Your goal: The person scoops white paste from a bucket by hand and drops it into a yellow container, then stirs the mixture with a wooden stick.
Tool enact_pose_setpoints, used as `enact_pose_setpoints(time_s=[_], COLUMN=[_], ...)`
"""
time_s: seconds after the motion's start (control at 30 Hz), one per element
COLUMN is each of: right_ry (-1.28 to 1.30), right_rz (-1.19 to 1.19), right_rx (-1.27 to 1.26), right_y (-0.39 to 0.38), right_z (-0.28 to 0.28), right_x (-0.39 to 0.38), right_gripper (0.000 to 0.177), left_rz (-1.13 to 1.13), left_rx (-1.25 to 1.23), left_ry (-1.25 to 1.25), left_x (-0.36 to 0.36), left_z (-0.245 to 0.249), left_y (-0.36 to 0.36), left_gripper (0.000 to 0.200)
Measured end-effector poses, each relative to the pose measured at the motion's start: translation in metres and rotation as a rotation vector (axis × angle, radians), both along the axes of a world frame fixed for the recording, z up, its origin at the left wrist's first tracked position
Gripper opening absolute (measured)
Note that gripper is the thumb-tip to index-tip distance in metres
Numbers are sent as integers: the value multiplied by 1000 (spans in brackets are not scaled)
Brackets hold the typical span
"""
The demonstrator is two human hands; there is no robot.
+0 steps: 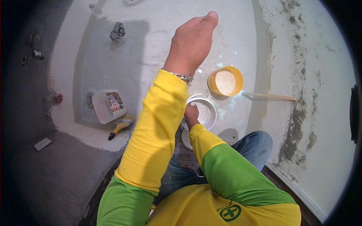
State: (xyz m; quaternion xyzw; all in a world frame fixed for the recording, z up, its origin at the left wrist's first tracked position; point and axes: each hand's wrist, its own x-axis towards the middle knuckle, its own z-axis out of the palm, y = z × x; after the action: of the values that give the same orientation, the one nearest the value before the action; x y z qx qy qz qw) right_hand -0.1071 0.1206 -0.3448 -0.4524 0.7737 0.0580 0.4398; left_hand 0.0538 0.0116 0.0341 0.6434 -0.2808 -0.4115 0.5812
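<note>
- Left hand point(194, 41) is raised high over the white-coated floor point(151, 45), seen from the back, thumb up top. The fingers curl away from the camera, so I cannot tell whether it is clenched on something or holding nothing.
- Chain bracelet point(183, 76) sits at the left wrist, just above the yellow sleeve cuff.
- Right hand point(191, 115) is lower, close in front of the knees, partly hidden by the left sleeve. It is clasped on the near rim of a white tub point(203, 111).
- The white tub stands upright on the floor, mouth open, inside pale. A round white lid point(186, 140) peeks out just below it.
- Yellow tub point(225, 81) is just beyond the white tub and near it, upright, with a whitish fill. Pale splashes mark the floor between the two.
- Wooden stick point(268, 96) lies flat to the right of the yellow tub, close to the wall foot.
- Wall point(324, 113) on the right is whitish with dark blotchy stains low down.
- To the left, a white labelled container point(108, 105) is tipped on its side, with a paintbrush point(120, 125) lying just beside it, bristles toward it.
- Grey rag point(117, 31) lies bunched, farther off, well apart from the tubs.
- Uncoated dark floor on the far left, with a small flat scrap point(42, 144) on it.
</note>
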Motion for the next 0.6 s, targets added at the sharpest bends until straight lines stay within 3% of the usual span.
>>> enact_pose_setpoints(time_s=[0.07, 0.2, 0.27, 0.3, 0.37, 0.47, 0.6], right_ry=[-18, -213, -421, -421, -626, -821, -914], right_rz=[362, 299, 72, 70, -236, -360, -572], right_rx=[19, 40, 168, 166, 250, 395, 642], right_y=[-1, -6, -10, -9, -5, -14, -21], right_z=[-27, -33, -33, -43, -71, -3, 6], right_x=[-12, -19, -23, -26, -28, -27, -33], right_gripper=[75, 74, 71, 71, 62, 55, 46], left_rz=[-57, -6, 10, 8, 0, -32, -21], left_rx=[-17, -27, -54, -55, -62, -19, -37], left_ry=[-62, -5, -28, -28, -62, -86, -97], left_x=[1, -7, -11, -14, -16, -21, -26], left_z=[-5, 0, -2, -4, -6, -5, -10], left_y=[-3, -2, -3, -5, -7, -10, -14], left_gripper=[55, 55, 57, 57, 59, 59, 58])
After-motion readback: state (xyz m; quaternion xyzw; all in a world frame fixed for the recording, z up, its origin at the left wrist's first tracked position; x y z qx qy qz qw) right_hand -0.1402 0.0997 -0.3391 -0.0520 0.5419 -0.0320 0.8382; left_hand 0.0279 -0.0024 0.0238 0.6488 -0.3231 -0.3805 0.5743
